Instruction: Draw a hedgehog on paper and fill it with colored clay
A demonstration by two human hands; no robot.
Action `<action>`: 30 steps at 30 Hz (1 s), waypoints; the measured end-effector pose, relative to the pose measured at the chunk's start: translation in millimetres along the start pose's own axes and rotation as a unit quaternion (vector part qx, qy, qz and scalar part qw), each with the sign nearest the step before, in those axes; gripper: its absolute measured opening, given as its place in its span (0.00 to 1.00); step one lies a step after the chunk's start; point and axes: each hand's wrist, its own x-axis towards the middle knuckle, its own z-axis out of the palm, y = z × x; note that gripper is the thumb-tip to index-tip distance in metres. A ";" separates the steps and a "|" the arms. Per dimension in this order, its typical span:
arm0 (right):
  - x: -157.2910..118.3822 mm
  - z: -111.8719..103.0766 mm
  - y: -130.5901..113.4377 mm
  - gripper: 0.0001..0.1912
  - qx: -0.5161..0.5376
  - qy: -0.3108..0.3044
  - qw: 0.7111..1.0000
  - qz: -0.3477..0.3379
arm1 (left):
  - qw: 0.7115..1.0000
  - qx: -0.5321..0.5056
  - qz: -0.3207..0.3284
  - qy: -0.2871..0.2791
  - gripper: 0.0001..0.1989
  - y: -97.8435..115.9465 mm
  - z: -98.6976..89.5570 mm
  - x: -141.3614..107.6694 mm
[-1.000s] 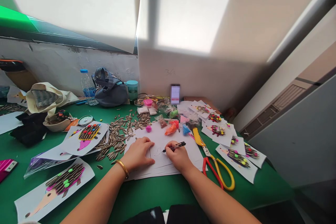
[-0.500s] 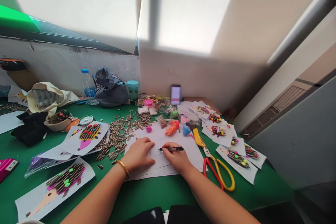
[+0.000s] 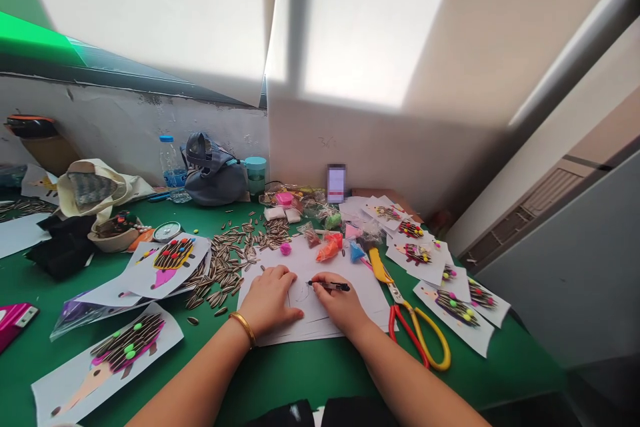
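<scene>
Black pen [image 3: 331, 286]: clamped in the right hand [image 3: 340, 305] between thumb and fingers, lying almost level, its tip at a small, faint drawn outline on the top sheet.

White paper stack [image 3: 355, 303]: lies near the front edge of the table, towards the middle, slightly askew.

Left hand [image 3: 270, 300]: open, fingers together, resting flat on the stack's left part, just beside the right hand; a gold bangle [image 3: 243, 327] circles the wrist.

Beside the stack: red-and-yellow-handled scissors [image 3: 434, 347] lie just right of it, their blades pointing towards a yellow craft knife [image 3: 379, 265]; a pink clay ball [image 3: 285, 248] and an orange plastic bag [image 3: 327, 251] sit just past its far edge.

Left of the stack: striped sunflower seeds [image 3: 230, 257] lie scattered across the green table [image 3: 305, 373].

Table corners: hedgehog pictures made of seeds and coloured beads on white paper [image 3: 173, 267] lie towards the left and right edges.

Back edge: a water bottle [image 3: 173, 170], a grey bag [image 3: 213, 177], a teal cup [image 3: 255, 175] and an upright phone [image 3: 337, 183] stand against the wall.
</scene>
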 end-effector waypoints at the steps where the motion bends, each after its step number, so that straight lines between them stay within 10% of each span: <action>1: 0.7 -0.2 1.5 0.11 0.002 0.005 1.000 -0.001 | 1.000 -0.001 -0.003 -0.003 0.34 0.3 -0.6 0.0; 30: -14.7 -27.7 -2.9 0.09 -0.048 0.056 0.996 0.045 | 1.000 -0.008 -0.008 -0.001 0.34 -0.1 0.1 0.5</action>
